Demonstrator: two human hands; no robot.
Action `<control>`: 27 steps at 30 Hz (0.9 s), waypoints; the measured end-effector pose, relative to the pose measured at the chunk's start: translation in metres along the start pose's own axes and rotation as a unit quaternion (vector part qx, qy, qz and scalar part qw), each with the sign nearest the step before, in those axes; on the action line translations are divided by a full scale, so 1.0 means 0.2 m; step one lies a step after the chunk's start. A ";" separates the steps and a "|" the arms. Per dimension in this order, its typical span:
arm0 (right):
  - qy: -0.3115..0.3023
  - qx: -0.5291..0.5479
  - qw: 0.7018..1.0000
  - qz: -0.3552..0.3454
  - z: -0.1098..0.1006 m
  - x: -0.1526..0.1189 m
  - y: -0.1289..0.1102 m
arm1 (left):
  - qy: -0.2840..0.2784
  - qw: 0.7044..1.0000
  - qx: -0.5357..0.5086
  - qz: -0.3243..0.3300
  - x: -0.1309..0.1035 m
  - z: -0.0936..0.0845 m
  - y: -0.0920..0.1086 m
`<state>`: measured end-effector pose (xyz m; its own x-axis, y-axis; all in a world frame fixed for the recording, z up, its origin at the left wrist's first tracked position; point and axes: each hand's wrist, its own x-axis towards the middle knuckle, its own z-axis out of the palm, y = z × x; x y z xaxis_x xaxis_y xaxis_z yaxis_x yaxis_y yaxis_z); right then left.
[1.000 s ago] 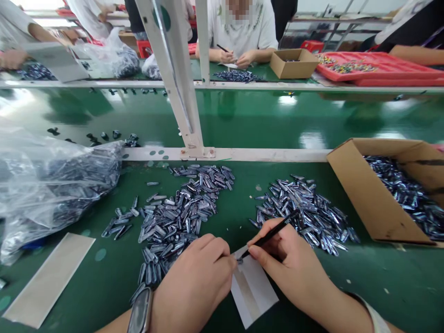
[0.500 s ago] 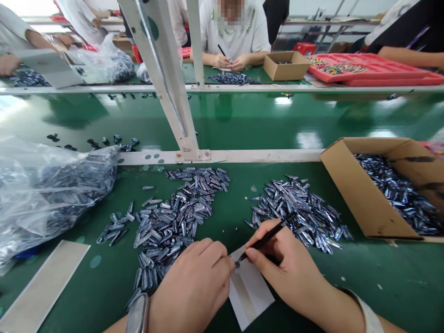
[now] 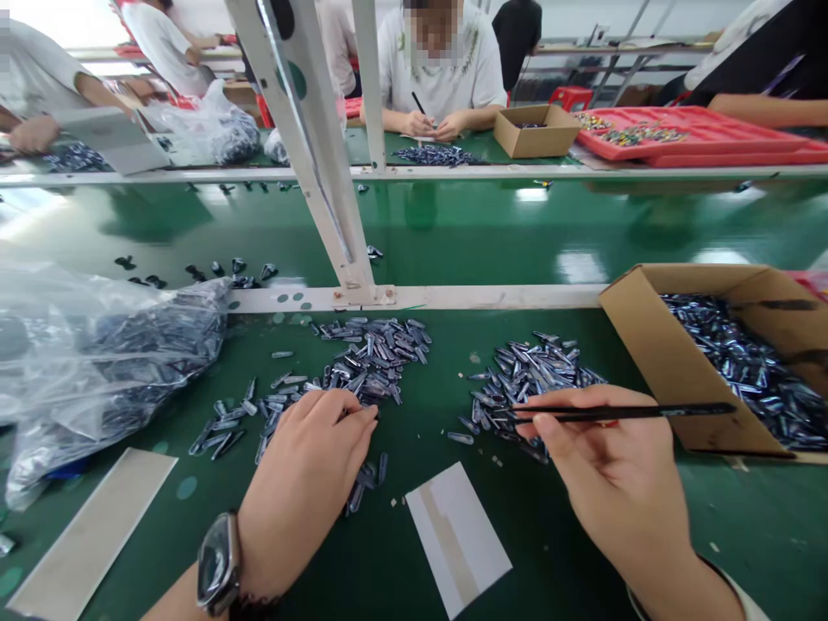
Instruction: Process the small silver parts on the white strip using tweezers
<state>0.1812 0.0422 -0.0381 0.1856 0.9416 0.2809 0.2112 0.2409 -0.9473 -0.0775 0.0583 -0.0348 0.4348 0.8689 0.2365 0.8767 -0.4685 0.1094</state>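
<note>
My left hand (image 3: 316, 466), a watch on its wrist, is over the left pile of small shiny dark clips (image 3: 381, 349). Its thumb and fingers are pinched together at the pile's right edge; what is between them is too small to make out. Black tweezers (image 3: 621, 412) lie in my right hand (image 3: 608, 474), gripped between thumb and fingers and pointing left. Their tips reach the right pile of clips (image 3: 536, 366). Between the hands, nearer me, a white card (image 3: 459, 539) with a beige strip rests on the green table (image 3: 549, 586).
A clear bag of clips (image 3: 129, 345) lies at left, above a beige strip board (image 3: 94, 535). An open cardboard box (image 3: 673, 371) of clips stands at right. A white frame post (image 3: 316, 155) rises behind. Across the green belt (image 3: 479, 233), a person (image 3: 446, 78) sits holding a pen-like tool.
My left hand has moved from the white card up and left to the left pile. My right hand has moved right, off the card, and the tweezers now lie nearly level.
</note>
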 end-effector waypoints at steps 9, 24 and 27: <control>-0.189 0.001 0.979 0.079 0.03 -0.05 0.02 | -0.012 0.999 -0.010 0.037 -0.03 -0.02 0.10; -0.328 -0.022 0.931 0.156 0.05 -0.07 0.03 | -0.090 0.981 -0.169 0.036 -0.07 0.02 0.23; -0.327 -0.027 0.930 0.167 0.05 -0.07 0.03 | -0.096 0.981 -0.159 0.065 -0.07 0.02 0.23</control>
<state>0.1698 0.0335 -0.0490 -0.3692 0.9079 -0.1985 0.2974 -0.0869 -0.9508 -0.0434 0.0245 -0.0364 0.5954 0.7989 0.0849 0.7170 -0.5761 0.3925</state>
